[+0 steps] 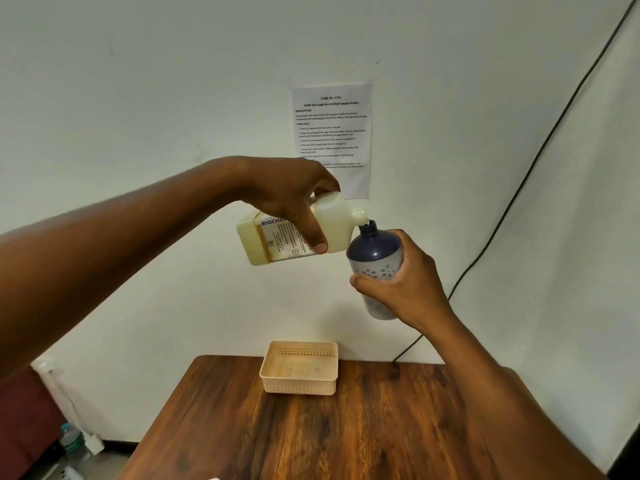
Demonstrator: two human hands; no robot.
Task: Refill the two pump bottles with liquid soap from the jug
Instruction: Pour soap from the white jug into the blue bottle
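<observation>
1. In the middle of the frame, left of centre, the left hand (294, 206) comes in from the left edge and wraps over the top of the cream translucent plastic jug with a printed label (294, 237), thumb down its near face; the hand is closed firmly on the jug.
2. The jug is raised well above the bench, tipped nearly onto its side. Its long axis runs almost level across the frame, base to the left, neck and spout to the right, the spout dipping slightly.
3. The relation that matters sits just right of centre: the jug's spout meets the open mouth of the dark blue plastic pump bottle with a pale flowered band (375, 261), touching or just above the rim. I cannot tell whether soap is running.
4. The bottle has no pump on it. Its long axis stands close to upright, leaning a little, mouth to the upper left toward the jug, base to the lower right.
5. The right hand (405, 282) comes up from the lower right and is clasped round the bottle's lower body, fingers across the flowered band.
6. Judging from this, the pour into this bottle is in hand; a second bottle is not in view.
7. Below, at bottom centre, a small peach perforated plastic basket (298, 384) rests at the far edge of the dark wooden bench (311, 438), well apart from both hands.
</observation>
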